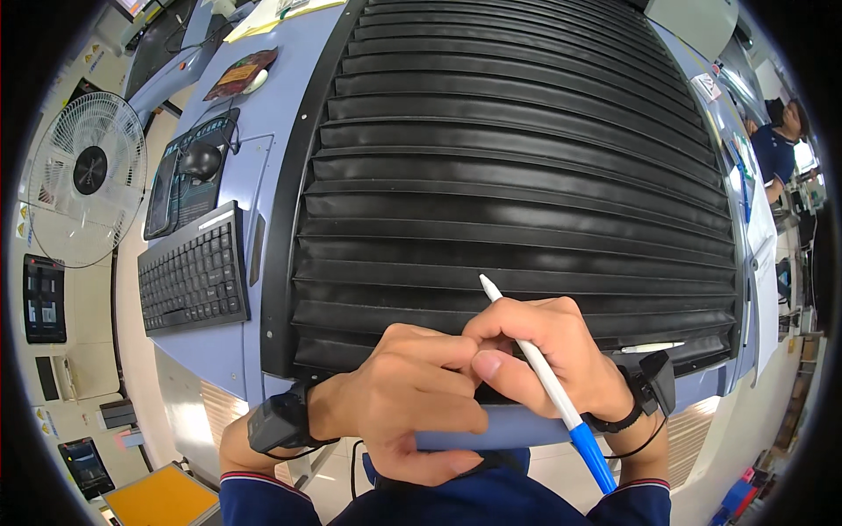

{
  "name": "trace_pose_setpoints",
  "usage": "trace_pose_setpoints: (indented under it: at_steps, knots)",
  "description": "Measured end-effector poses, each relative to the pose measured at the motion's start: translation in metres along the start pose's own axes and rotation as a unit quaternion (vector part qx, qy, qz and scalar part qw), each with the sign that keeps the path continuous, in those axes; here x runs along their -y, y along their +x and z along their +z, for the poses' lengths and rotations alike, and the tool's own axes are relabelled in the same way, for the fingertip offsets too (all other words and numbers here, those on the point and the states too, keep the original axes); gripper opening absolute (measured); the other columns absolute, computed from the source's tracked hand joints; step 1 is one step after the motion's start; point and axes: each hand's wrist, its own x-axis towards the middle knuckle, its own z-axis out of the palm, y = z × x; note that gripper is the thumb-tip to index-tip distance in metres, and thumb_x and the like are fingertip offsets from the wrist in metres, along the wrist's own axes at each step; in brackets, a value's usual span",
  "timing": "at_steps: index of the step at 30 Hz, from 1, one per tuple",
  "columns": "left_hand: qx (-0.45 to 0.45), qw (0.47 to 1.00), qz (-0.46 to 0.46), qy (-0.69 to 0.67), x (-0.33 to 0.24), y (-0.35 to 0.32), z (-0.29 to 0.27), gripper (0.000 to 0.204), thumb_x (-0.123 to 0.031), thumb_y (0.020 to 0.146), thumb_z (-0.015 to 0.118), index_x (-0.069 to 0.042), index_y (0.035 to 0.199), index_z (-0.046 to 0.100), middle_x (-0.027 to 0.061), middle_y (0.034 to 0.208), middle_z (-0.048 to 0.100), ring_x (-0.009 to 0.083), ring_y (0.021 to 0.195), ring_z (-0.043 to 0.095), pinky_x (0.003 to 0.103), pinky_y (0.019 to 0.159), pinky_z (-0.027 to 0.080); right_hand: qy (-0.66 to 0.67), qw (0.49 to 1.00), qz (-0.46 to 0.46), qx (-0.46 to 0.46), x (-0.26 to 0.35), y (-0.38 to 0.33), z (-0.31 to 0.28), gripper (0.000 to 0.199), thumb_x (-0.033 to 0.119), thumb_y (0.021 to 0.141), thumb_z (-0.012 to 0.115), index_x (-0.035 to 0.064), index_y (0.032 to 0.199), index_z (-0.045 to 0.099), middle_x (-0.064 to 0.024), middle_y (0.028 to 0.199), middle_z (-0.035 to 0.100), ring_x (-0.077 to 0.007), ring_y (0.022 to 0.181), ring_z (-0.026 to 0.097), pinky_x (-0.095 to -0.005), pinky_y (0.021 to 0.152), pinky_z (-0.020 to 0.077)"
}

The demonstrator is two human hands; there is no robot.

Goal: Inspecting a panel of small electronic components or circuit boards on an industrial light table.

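My right hand (553, 355) is closed round a white pen (551, 379) with a blue end. The pen slants from its narrow white tip, above the knuckles, down to the blue end near my right sleeve. Thumb and index finger of that hand come together beside my left hand (408, 399). The left fingers are loosely bent, their tips close to or touching the right fingertips, and the thumb stands apart from them below. No object shows in the left hand. Both hands are over the front edge of a black pleated bellows cover (526, 210).
A second pen (652, 348) lies on the cover's front right. To the left are a black keyboard (195, 273), a mouse (200, 161) on a dark pad and a dark red packet (242, 74). A fan (90, 171) stands far left. Another person (775, 149) is far right.
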Motion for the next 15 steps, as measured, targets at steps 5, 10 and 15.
trace_pose_setpoints:
  at_steps: [5,10,15]
  knots:
    - [-0.022,0.999,0.019,0.02,0.003,-0.0026,0.0052,0.02,-0.028,0.065,0.07,-0.009,0.072,0.071,0.0009,0.057,0.051,0.018,0.053,0.047,0.028,0.043,0.033,0.012,0.999,0.032,0.008,0.0009,-0.0012,-0.0003,0.008,0.008,0.088,0.068,0.001,0.091,0.063,-0.0081,0.062,0.062,-0.021,0.05,0.058,-0.0302,0.048,0.0439]
    - [-0.018,0.999,0.02,0.035,0.0032,-0.0014,0.0065,0.018,-0.028,0.066,0.07,-0.011,0.072,0.071,-0.0012,0.056,0.049,0.0175,0.052,0.047,0.028,0.043,0.032,0.039,0.998,0.054,0.001,-0.0003,-0.0032,0.0011,0.009,0.008,0.089,0.067,0.0014,0.09,0.062,-0.0078,0.06,0.06,-0.0174,0.047,0.056,-0.0292,0.046,0.0415]
    - [-0.023,0.998,0.021,0.062,0.0028,-0.0023,0.0098,0.017,-0.029,0.067,0.07,-0.012,0.071,0.07,-0.0042,0.056,0.046,0.0169,0.052,0.047,0.028,0.043,0.031,0.06,0.995,0.077,0.016,0.0009,-0.0032,0.0002,0.009,0.008,0.089,0.067,0.001,0.091,0.062,-0.0068,0.06,0.059,-0.0141,0.048,0.055,-0.0282,0.046,0.0403]
